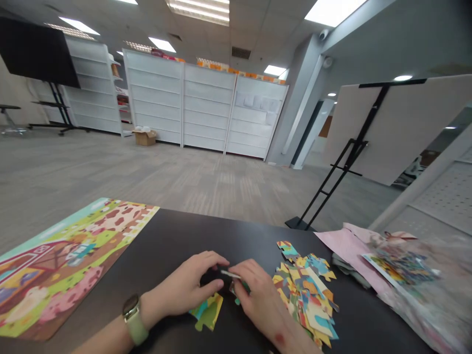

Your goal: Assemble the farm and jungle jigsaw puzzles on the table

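Observation:
My right hand (254, 290) pinches a jigsaw puzzle piece (230, 274), seen nearly edge-on, between thumb and fingers. Facing it, my left hand (191, 282) has a gap between its thumb and curved fingers, with nothing visible in it. Beneath the left hand, a green, yellow and blue puzzle piece (209, 312) lies on the black table (177, 236), partly covered. A bit of green shows under the right fingers; its outline is hidden. Right of my right hand is a loose heap of puzzle pieces (304, 295).
A farm-scene picture sheet (70, 260) covers the table's left side. On the right lie pink paper (354, 250) and a clear plastic bag (438, 280). Past the far edge stand a black easel (342, 167), white shelves (206, 108) and a cardboard box (145, 137).

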`<state>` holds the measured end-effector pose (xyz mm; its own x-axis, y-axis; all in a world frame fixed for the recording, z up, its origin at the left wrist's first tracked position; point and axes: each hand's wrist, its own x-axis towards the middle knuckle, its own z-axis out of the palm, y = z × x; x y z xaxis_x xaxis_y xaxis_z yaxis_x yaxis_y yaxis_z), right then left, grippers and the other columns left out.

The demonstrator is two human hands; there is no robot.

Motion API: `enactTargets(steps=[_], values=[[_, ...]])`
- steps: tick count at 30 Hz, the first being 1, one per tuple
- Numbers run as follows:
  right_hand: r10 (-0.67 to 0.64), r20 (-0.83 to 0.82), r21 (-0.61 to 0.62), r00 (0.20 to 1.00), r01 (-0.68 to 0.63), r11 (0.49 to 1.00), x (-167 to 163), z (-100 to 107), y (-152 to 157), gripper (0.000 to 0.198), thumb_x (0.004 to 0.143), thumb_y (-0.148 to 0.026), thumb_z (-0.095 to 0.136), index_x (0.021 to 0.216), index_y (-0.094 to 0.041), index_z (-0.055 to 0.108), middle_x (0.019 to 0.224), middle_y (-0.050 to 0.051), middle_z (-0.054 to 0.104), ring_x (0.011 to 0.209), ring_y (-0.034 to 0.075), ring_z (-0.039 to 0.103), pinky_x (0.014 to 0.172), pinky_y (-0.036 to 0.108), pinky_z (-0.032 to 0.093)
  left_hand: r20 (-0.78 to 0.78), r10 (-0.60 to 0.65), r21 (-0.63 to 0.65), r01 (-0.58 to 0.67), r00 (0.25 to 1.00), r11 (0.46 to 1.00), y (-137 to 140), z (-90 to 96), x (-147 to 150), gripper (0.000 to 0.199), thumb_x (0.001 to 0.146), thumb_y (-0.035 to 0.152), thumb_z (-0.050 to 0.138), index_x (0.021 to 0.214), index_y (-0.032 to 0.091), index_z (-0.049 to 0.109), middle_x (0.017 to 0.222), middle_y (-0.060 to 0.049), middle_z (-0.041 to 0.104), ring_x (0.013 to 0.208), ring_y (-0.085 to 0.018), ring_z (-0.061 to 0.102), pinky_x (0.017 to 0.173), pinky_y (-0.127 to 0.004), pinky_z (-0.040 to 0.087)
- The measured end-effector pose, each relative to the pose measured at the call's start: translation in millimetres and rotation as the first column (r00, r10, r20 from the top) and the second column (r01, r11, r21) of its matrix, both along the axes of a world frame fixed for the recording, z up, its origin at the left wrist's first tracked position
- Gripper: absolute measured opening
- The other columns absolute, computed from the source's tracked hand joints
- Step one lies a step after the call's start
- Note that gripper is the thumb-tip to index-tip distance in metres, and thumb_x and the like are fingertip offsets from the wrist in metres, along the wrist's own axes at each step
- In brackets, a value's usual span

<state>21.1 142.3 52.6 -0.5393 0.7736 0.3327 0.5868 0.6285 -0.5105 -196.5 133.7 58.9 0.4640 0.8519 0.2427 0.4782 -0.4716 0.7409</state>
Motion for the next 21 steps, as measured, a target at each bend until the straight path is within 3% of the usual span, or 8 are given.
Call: enactTargets(steps=[4,8,11,14,17,21], values=[[-0.017,-0.059,-0.064,0.998,0.013,0.998,3,10,0,0.026,0.096,-0.018,0.053,0.117,-0.022,0.068,0.108,0.007,0.074,0.099,0.023,0.068,0.091,0.038,0.054,0.204,0.032,-0.018,-0.029,0.979,0.999,-1,-0.1,9,0.017,0.095,0.023,0.058,0.107,0.022,0.069,0.101,-0.003,0.07,0.082,-0.015,0.062,0.07,-0.025,0.047],[0.028,0.024,-0.124,0.999,-0.025,0.992,24,29,-1,0.054,0.087,-0.025,0.062,0.141,-0.024,0.055,0.134,0.01,0.064,0.117,0.027,0.063,0.103,0.043,0.051,0.262,0.094,-0.091,-0.073,0.96,0.993,6,-3.7,-1,0.015,0.093,0.028,0.058,0.087,0.018,0.067,0.08,-0.001,0.066,0.074,-0.016,0.059,0.068,-0.026,0.045],[0.031,0.153,-0.14,0.988,-0.01,0.99,38,33,-1,0.051,0.082,-0.03,0.068,0.132,-0.023,0.062,0.132,0.011,0.064,0.123,0.031,0.058,0.107,0.046,0.047,0.334,0.057,-0.13,-0.014,0.941,0.991,15,-5.8,-17,0.015,0.09,0.029,0.056,0.085,0.017,0.065,0.085,-0.003,0.066,0.079,-0.018,0.06,0.072,-0.028,0.047],[0.033,0.228,-0.166,0.973,0.005,0.986,39,26,-1,0.045,0.076,-0.025,0.072,0.12,-0.024,0.067,0.122,0.009,0.068,0.116,0.03,0.06,0.103,0.044,0.049,0.331,0.017,-0.111,0.021,0.943,0.994,22,-10.1,-27,0.019,0.09,0.033,0.056,0.081,0.017,0.061,0.085,-0.004,0.065,0.08,-0.019,0.059,0.074,-0.03,0.046],[0.026,0.206,-0.148,0.978,0.005,0.989,34,18,1,0.043,0.077,-0.019,0.066,0.119,-0.025,0.067,0.119,0.008,0.068,0.113,0.028,0.061,0.101,0.041,0.05,0.359,0.071,-0.156,-0.016,0.93,0.988,24,-17.2,-25,0.019,0.084,0.032,0.07,0.084,0.018,0.056,0.09,-0.003,0.062,0.079,-0.017,0.057,0.073,-0.028,0.046],[-0.015,0.171,-0.108,0.985,0.034,0.994,29,14,3,0.049,0.073,-0.016,0.062,0.122,-0.024,0.066,0.12,0.009,0.066,0.114,0.029,0.06,0.101,0.041,0.051,0.455,0.103,-0.292,0.039,0.885,0.956,23,-25.3,-16,0.035,0.081,0.022,0.071,0.11,0.021,0.052,0.091,0.0,0.06,0.079,-0.015,0.057,0.072,-0.027,0.046]])
